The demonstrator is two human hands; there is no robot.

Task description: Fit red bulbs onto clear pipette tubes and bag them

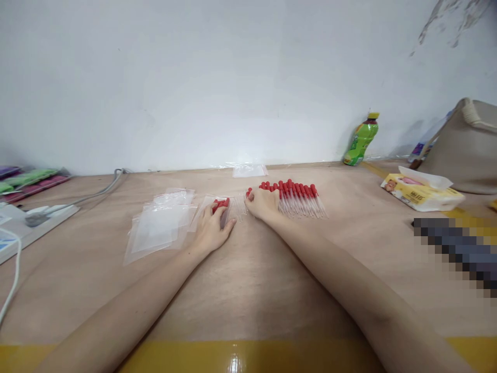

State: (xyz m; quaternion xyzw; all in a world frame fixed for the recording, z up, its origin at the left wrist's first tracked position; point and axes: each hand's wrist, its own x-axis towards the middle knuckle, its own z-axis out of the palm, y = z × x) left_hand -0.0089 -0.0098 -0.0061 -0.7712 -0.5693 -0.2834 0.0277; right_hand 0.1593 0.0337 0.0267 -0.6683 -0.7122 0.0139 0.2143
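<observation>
My left hand point(213, 228) lies with its thumb stretched out and its fingers over red rubber bulbs point(221, 203), which rest on or in a clear plastic bag point(200, 211). My right hand point(262, 203) is closed in a pinch round a red bulb point(249, 192) at the left end of a row. That row consists of several droppers point(297, 191) with red bulbs at the back and thin clear tubes towards me. A few clear tubes point(239, 210) show between my hands. Left of my left hand, flat clear zip bags point(161, 223) overlap in a loose pile.
Another clear bag point(250, 170) lies against the wall. To the right are a green drink bottle point(361, 140), a yellow tissue pack point(421, 191) and a beige bag point(466, 150). A power strip point(39, 228) with cables and colourful packets point(33, 181) occupy the left side.
</observation>
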